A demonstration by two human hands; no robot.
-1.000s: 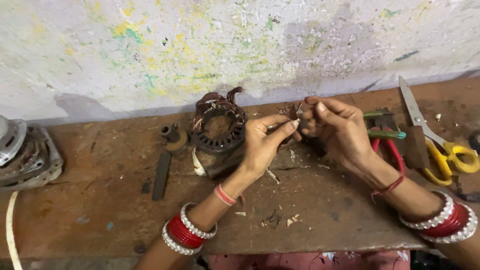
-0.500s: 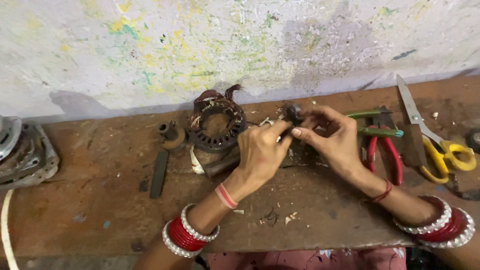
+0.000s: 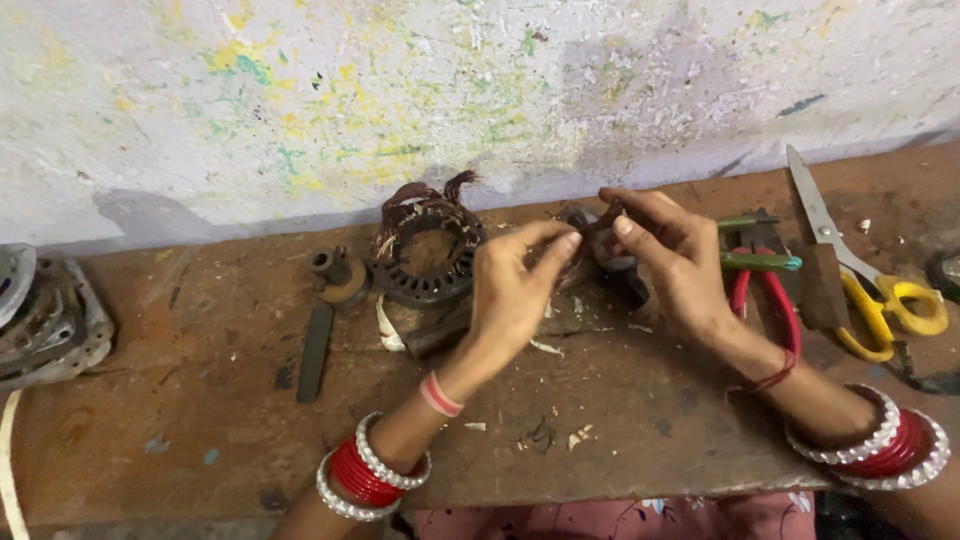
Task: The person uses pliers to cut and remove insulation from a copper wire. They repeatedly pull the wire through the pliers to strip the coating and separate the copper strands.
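Hovering over the table (image 3: 200,440), wrists bent inward, bangles on both forearms. Left hand (image 3: 515,290) pinching thumb and forefinger together on a strand at the coil (image 3: 600,250); right hand (image 3: 675,260) curling around that dark coil from the other side, thumb on top, holding it just above the table's middle. Lying just left of the hands, a stator (image 3: 428,250) with copper windings, beside a small bolt (image 3: 335,272) and a flat bar (image 3: 314,352). Resting to the right, red pliers (image 3: 775,300) and yellow scissors (image 3: 870,290), partly behind the right wrist. Being cut off at the left edge, a metal housing (image 3: 45,320). Hiding most of the coil, fingers; shape hard to tell.
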